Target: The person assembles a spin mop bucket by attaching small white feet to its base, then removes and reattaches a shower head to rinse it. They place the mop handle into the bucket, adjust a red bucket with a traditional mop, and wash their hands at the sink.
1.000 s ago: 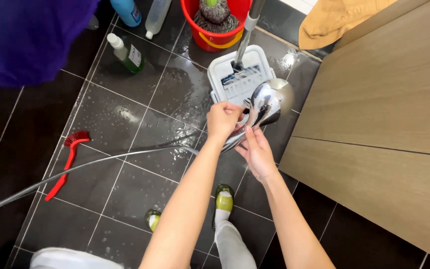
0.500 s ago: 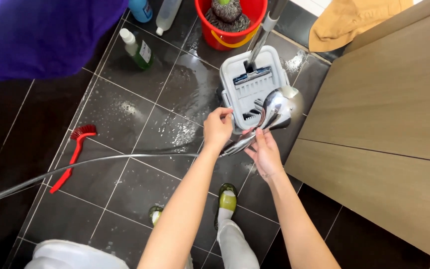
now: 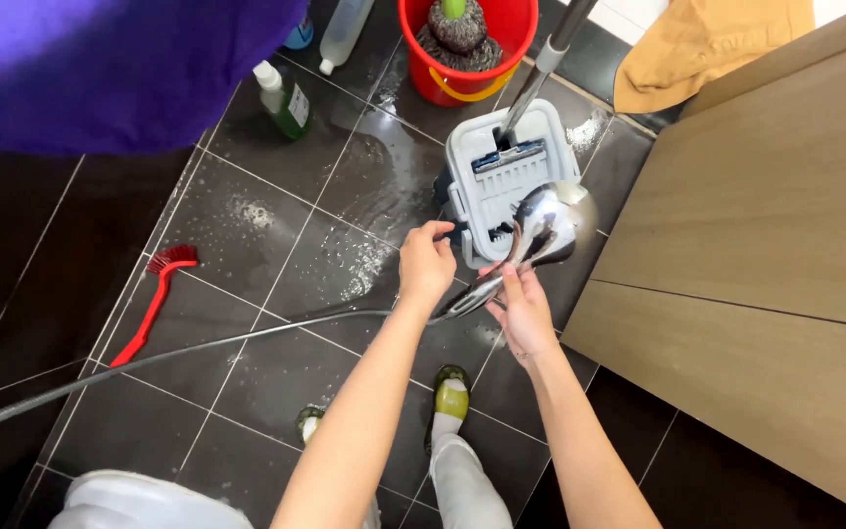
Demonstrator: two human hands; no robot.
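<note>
While the dark wet tiled floor [image 3: 247, 245] fills the frame, the pale wooden cabinet [image 3: 766, 245] stands at three o'clock and a red round plastic bucket [image 3: 501, 59] at twelve. The grey rectangular mop bucket [image 3: 501, 181] sits just past the hands. A shiny chrome shower head [image 3: 545, 230] on its metal hose [image 3: 198, 348] is at centre. The right hand [image 3: 521, 313] wraps its handle, fingers curled shut; the left hand [image 3: 428, 264] pinches the handle's neck. Steady grip; aiming into the bucket seems wise.

The right hand [image 3: 524, 315] holds a chrome shower head [image 3: 546, 227] by its handle over a grey mop bucket [image 3: 501, 181]. The left hand [image 3: 427, 266] hovers just beside it, above the hose [image 3: 178, 355] crossing the wet floor [image 3: 276, 245].
</note>
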